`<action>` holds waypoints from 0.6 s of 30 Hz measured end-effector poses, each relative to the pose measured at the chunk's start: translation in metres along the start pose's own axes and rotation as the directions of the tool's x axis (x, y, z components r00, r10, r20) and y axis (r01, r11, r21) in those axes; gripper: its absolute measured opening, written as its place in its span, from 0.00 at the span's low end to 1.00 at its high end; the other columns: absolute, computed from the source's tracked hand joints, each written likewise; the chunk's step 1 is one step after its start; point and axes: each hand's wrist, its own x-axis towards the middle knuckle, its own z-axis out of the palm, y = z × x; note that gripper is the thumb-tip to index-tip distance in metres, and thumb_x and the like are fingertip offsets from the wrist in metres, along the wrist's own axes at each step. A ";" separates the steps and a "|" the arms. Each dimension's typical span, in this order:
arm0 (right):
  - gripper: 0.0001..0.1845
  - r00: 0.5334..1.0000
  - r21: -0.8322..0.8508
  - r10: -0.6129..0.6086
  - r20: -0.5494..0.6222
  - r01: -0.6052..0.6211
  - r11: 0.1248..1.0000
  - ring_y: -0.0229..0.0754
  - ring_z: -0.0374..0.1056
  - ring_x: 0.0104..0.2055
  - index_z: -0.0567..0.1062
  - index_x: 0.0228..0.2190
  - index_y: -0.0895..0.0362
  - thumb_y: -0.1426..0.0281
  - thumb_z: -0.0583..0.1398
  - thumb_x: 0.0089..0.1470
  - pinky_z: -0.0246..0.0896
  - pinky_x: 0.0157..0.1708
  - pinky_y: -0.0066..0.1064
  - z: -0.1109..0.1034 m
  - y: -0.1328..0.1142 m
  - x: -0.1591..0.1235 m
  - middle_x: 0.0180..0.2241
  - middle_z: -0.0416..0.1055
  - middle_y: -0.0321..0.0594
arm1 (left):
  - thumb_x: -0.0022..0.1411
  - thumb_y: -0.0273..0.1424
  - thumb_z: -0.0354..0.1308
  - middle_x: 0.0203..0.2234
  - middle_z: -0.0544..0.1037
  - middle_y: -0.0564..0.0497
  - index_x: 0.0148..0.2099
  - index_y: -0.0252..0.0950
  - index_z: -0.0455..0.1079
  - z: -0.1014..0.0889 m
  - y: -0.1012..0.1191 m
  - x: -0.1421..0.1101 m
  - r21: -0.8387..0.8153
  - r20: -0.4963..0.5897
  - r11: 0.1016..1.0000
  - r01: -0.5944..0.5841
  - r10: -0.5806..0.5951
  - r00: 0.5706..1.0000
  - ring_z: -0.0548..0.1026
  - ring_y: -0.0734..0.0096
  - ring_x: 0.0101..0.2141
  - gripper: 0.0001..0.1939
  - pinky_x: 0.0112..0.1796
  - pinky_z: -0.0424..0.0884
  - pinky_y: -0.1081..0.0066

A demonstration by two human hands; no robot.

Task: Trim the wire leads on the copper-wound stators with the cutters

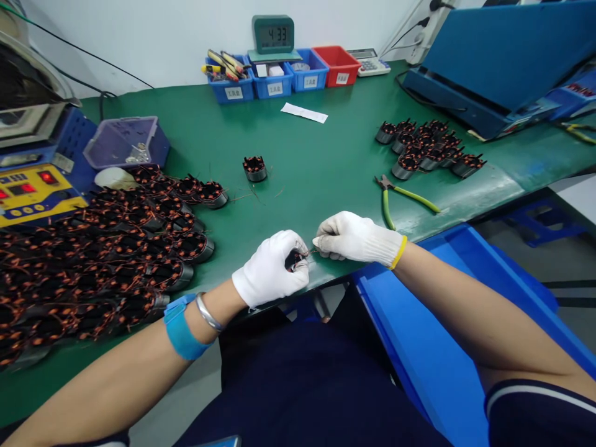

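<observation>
My left hand (277,268), in a white glove, is wrapped around a motor stator (293,258) near the table's front edge; most of the stator is hidden by the fingers. Just to its right, my gloved right hand (356,239) pinches thin copper wire (311,251) that runs out of the stator. A single stator (254,168) with copper windings stands farther back, with loose wire bits beside it. Green-handled cutters (405,197) lie spread on the table to the right of my right hand.
Many stators (139,236) crowd the left side, and a smaller group (423,146) stands back right. A purple bin (158,146), blue boxes (233,93), a red box (338,65) and a clock (274,34) line the back. A blue crate (419,310) sits below the right edge.
</observation>
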 end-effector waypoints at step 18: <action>0.11 0.872 0.324 0.031 0.488 -0.215 0.921 0.35 0.70 0.20 0.76 0.22 0.61 0.67 0.69 0.46 0.69 0.22 0.24 -0.003 -0.019 0.019 0.19 0.74 0.39 | 0.57 0.26 0.53 0.29 0.73 0.51 0.32 0.37 0.63 0.000 -0.001 0.001 -0.038 0.002 0.995 -0.096 0.097 0.995 0.70 0.71 0.30 0.02 0.35 0.69 0.68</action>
